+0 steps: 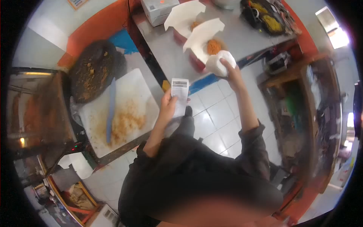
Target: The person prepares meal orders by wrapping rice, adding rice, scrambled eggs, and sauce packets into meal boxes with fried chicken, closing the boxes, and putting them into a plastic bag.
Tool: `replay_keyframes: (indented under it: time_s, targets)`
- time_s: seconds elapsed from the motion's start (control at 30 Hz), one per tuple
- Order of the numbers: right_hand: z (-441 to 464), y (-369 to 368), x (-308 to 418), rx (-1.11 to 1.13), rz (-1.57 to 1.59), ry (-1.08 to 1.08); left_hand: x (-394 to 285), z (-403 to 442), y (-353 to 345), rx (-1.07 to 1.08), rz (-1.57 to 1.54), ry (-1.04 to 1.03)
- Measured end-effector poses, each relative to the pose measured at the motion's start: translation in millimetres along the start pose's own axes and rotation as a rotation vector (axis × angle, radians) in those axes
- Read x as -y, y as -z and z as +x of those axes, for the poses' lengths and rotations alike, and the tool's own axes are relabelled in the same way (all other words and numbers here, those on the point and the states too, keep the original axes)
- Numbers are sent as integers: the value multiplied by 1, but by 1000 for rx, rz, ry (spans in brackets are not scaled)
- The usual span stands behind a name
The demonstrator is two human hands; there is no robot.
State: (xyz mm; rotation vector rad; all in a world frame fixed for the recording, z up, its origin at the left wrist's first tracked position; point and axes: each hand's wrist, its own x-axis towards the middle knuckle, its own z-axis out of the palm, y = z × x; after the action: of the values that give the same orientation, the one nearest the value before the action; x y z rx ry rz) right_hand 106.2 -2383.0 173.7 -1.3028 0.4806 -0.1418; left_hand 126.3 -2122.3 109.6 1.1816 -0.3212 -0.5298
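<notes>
Where table ends, 2 hands (apart) hold slip and bundle.

Pale walls carry an orange band low down. Glossy white tiles cover the floor. A grey desk stands ahead, a wooden cabinet to the right; bright light glares at upper right.

Takeaway kitchen, judged by contents. Grey worktop: 2 open food cartons, 1 of them at near edge; black tray of yellow food, far right corner; white boxy machine, far left corner. Stained white cutting board, long knife on it. Printed slip. White floor tiles.
</notes>
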Motion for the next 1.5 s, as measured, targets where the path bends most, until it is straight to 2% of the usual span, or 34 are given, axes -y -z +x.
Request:
replay_keyframes:
  time_s: [0.03, 0.1, 0.13, 0.17, 0.2, 0.23, 0.27, 0.3, 0.37, 0.43, 0.5, 0.57, 0.6, 0.67, 0.7, 0.73, 0.83, 0.87, 0.93, 1.0, 1.07, 1.1, 1.17, 1.23, 1.3, 1.33, 1.4, 1.43, 1.5]
  targets:
    - [41, 3, 1, 28, -31, 5, 20, 17, -3, -93, 11, -6]
    - [98, -3, -2, -42, -89, -146, 58, 64, -7, -179, 51, -6]
    - [109, -14, 0, -52, -144, -143, 69, 82, -13, -268, 41, 53]
    - [135, -4, -29, -53, -175, -146, 77, 98, -17, -354, 40, 105]
    - [155, 4, -63, -10, -275, -44, 58, 109, -31, -423, 196, 155]
    - [165, 10, -85, 34, -367, 61, 60, 121, -38, -451, 200, 162]
    - [155, 0, -82, -10, -372, 68, 65, 131, -44, -489, 187, 147]
    - [140, -12, -70, -56, -377, 73, 73, 139, -47, -525, 176, 135]
    - [131, -11, -60, -9, -384, -12, 109, 148, -43, -564, 245, 165]
    - [123, -14, -56, -173, -954, 216, 126, 158, -42, -579, 399, 24]
    - [117, -10, -50, -150, -978, 223, 124, 160, -42, -573, 342, 103]
    - [117, 2, -50, -119, -1143, 585, 125, 156, -46, -681, 469, -26]
    - [119, 11, -49, -83, -1150, 594, 97, 152, -51, -651, 436, 136]
    - [133, 30, -42, 139, -995, 780, 104, 139, -56, -740, 315, 106]
    - [146, 28, -31, 177, -991, 797, 110, 135, -57, -795, 208, 77]
    - [157, 22, -13, 125, -615, 721, 120, 128, -55, -830, 199, 69]
    - [211, -8, 85, 195, -669, 825, 138, 102, -60, -898, 18, 133]
    - [238, -21, 107, 319, -647, 710, 123, 99, -66, -961, -43, 139]
    - [304, -45, 119, 581, -841, 593, 96, 98, -73, -1016, -103, 165]
    - [364, -65, 95, 970, -1033, 520, 93, 105, -75, -1060, -67, 123]
    - [388, -79, 52, 1212, -1109, 519, 95, 114, -79, -1105, -45, 71]
    - [394, -81, 34, 1218, -1110, 514, 94, 122, -84, -1110, -50, 75]
    - [402, -80, 14, 1346, -1383, 536, 88, 139, -88, -1015, 5, 227]
    - [404, -73, 35, 1296, -1412, 483, 97, 155, -90, -954, -32, 290]
    - [399, -52, 82, 1134, -1493, 200, 104, 172, -97, -963, 171, 189]
    - [400, -37, 93, 1121, -1502, 210, 125, 176, -96, -975, 409, 208]
    - [406, -6, 99, 936, -1786, 178, 113, 185, -93, -930, 391, 247]
    - [407, 8, 84, 927, -1781, 172, 108, 185, -93, -879, 378, 303]
    - [412, 38, 40, 815, -1261, 161, 124, 187, -90, -902, 447, 302]
